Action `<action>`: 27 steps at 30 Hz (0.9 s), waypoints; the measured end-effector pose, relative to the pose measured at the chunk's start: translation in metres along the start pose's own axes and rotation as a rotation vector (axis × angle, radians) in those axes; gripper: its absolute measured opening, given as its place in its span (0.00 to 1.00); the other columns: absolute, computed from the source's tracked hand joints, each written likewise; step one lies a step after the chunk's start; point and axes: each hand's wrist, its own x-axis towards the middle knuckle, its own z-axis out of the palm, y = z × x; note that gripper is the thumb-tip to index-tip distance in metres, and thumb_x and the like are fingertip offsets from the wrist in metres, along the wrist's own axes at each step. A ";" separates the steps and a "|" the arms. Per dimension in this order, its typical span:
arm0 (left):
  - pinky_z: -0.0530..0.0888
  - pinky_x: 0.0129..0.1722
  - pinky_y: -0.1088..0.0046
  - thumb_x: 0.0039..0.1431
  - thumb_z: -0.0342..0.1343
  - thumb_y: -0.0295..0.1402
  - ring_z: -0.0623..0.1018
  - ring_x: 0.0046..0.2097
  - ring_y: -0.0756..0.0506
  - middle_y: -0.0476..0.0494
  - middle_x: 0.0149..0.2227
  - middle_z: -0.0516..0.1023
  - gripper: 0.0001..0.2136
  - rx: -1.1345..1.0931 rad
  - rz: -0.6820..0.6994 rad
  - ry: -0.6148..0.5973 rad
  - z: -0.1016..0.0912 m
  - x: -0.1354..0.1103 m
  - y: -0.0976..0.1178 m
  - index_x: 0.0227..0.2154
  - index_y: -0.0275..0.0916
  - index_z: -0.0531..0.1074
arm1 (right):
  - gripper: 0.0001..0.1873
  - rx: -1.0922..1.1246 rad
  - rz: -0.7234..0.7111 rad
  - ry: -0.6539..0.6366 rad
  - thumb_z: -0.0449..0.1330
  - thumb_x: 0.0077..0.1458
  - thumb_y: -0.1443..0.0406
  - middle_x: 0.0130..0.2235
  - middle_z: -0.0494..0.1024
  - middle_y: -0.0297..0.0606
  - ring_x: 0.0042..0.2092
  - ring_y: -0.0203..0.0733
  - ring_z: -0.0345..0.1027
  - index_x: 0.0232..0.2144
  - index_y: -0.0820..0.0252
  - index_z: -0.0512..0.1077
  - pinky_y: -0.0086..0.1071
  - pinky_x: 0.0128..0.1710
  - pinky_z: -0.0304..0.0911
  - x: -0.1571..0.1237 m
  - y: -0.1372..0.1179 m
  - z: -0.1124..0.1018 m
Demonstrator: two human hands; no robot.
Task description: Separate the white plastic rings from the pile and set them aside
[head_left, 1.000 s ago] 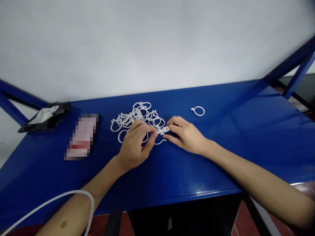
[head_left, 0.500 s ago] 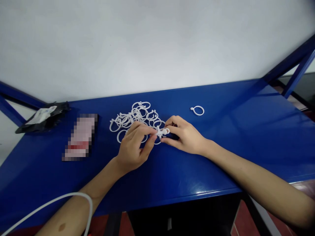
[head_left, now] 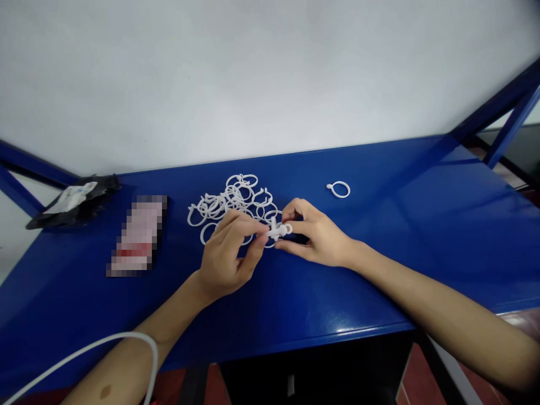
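Between both hands is a white plastic curtain ring [head_left: 276,230], turned so that its small eyelet points right. My left hand [head_left: 232,250] pinches its left end between thumb and fingertips. From the right, my right hand [head_left: 318,232] closes thumb and fingers around the eyelet end. Fingers hide part of the ring's loop. Just behind and left of my hands lies a loose pile of white curtain rings [head_left: 225,205], several of them overlapping, some partly covered by my left hand. A single white curtain ring [head_left: 348,191] lies apart, beyond my right hand.
Left of the pile lies a flat dark-edged object with a blurred-out face [head_left: 141,233]. A black plastic bag with a white label [head_left: 78,202] sits at the far left of the blue table [head_left: 379,197]. A white cable [head_left: 101,339] crosses my left forearm. Blue frame bars [head_left: 498,104] flank the table.
The held ring has turned slightly between my fingers, and its eyelet now sits a little further right. Both hands stay nearly in place; the pile and the lone ring have not moved.
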 end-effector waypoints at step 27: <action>0.74 0.37 0.69 0.69 0.51 0.26 0.75 0.36 0.47 0.48 0.32 0.77 0.04 0.158 -0.084 0.057 0.000 0.002 -0.006 0.40 0.41 0.70 | 0.08 -0.003 0.079 0.008 0.61 0.64 0.59 0.43 0.70 0.41 0.45 0.44 0.67 0.40 0.57 0.75 0.41 0.45 0.69 -0.001 0.004 0.001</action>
